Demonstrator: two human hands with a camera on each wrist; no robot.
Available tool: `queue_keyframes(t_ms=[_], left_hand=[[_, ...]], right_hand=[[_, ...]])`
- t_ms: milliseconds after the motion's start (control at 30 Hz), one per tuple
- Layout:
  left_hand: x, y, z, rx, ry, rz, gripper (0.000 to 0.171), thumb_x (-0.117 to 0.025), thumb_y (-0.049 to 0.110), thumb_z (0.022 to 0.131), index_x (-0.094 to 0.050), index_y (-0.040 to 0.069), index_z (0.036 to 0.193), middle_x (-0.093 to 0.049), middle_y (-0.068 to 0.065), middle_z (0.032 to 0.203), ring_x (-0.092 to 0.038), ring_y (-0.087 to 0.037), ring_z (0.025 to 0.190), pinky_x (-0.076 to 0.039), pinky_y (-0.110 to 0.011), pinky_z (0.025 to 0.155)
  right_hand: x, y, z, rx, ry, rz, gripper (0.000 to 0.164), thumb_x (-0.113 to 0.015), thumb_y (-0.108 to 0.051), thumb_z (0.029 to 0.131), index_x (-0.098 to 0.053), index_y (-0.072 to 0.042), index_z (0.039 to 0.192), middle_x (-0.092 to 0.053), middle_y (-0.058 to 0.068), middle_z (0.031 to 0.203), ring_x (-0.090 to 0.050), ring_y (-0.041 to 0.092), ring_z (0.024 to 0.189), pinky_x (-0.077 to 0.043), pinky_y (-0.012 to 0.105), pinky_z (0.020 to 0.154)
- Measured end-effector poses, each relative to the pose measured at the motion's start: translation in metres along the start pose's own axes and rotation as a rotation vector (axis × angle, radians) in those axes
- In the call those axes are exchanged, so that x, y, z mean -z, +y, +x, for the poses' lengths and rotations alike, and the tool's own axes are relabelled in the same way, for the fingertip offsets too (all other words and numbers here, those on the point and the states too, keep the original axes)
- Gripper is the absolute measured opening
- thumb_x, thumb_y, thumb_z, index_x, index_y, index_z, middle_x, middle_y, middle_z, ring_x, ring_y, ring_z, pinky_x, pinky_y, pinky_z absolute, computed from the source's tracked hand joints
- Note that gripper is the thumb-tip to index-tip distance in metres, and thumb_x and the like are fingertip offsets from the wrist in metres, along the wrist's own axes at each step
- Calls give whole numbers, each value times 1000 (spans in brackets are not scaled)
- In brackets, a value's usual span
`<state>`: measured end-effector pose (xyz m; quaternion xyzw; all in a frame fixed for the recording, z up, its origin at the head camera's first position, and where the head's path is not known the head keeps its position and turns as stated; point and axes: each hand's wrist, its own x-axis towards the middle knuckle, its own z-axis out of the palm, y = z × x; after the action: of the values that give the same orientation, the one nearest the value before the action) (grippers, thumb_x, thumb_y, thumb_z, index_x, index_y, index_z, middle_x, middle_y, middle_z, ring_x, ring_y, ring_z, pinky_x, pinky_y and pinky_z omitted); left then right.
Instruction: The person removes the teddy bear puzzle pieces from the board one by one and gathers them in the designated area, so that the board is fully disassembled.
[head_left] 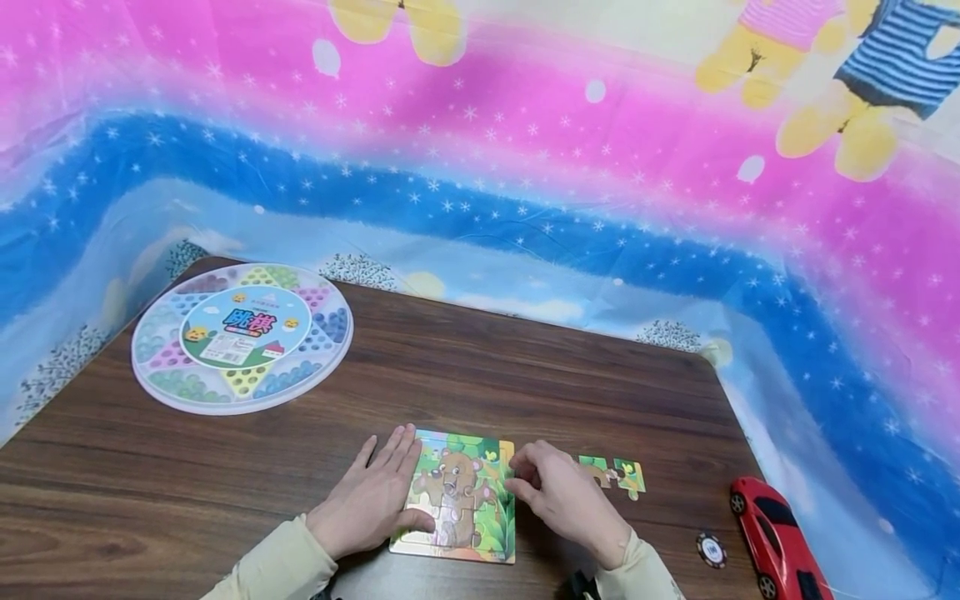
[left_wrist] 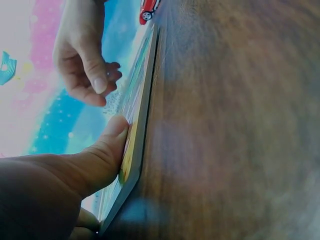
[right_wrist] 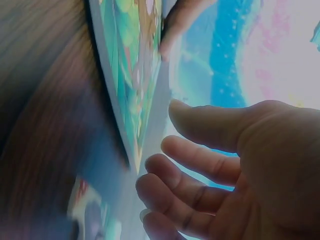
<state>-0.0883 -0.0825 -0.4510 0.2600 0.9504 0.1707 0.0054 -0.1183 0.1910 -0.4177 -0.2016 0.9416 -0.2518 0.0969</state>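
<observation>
A bear jigsaw puzzle (head_left: 453, 500) in a flat tray lies on the table, most of its picture filled with pieces. Along its left side rests my left hand (head_left: 375, 498), fingers straight and thumb pressing on the lower left of the puzzle. In the left wrist view that thumb (left_wrist: 112, 142) lies over the tray's edge. At the right edge my right hand (head_left: 566, 492) hovers with loosely bent fingers. Its thumb and fingertips stand apart with nothing between them in the right wrist view. Loose jigsaw pieces (head_left: 632, 473) lie just right of that hand, partly hidden by it.
A round Chinese checkers set (head_left: 243, 337) sits at the back left of the brown wooden table (head_left: 525, 367). On the right are a red toy car (head_left: 780, 533) and a poker chip (head_left: 711, 550). A printed pink and blue cloth (head_left: 480, 142) hangs behind the table.
</observation>
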Motion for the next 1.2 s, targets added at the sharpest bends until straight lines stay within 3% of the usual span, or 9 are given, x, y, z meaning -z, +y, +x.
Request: queue_keyframes(t_ms=[333,567,833,1200], left_hand=[[1,1,-1,8,-4,7,99,-65,60,81,-37,-14,142,-29,-31,151,-26,-40,142,-23,-60,109],[1,1,-1,9,-11,4,99,-64,60,81,-36,-13,143,-28,-30,151,-26,-40,142,-23,-60,110],[1,2,-1,-5,8,15,97,-63,59,82,-38,-14,141,-31,-31,150,-29,-41,140,-25,-61,108],[-1,1,-1,-1,12,10,97,-64,59,82,-38,-14,141,-30,-31,150,-29,-41,140,-24,-60,108]], right_hand=[[-19,-23,17,59,-7,-98,26,-66,-37,92,-67,-16,108,-54,-4,96,-55,9,82,-48,27,65],[-29,-31,24,122,10,-136,38,-66,-39,92,-66,-13,120,-49,-1,99,-43,8,77,-42,23,61],[-39,-34,27,127,-27,-123,53,-69,-39,89,-59,-8,131,-42,-2,99,-38,12,80,-39,23,59],[-41,-35,28,186,-38,-152,41,-68,-35,91,-64,-13,125,-45,-5,96,-37,11,79,-37,23,63]])
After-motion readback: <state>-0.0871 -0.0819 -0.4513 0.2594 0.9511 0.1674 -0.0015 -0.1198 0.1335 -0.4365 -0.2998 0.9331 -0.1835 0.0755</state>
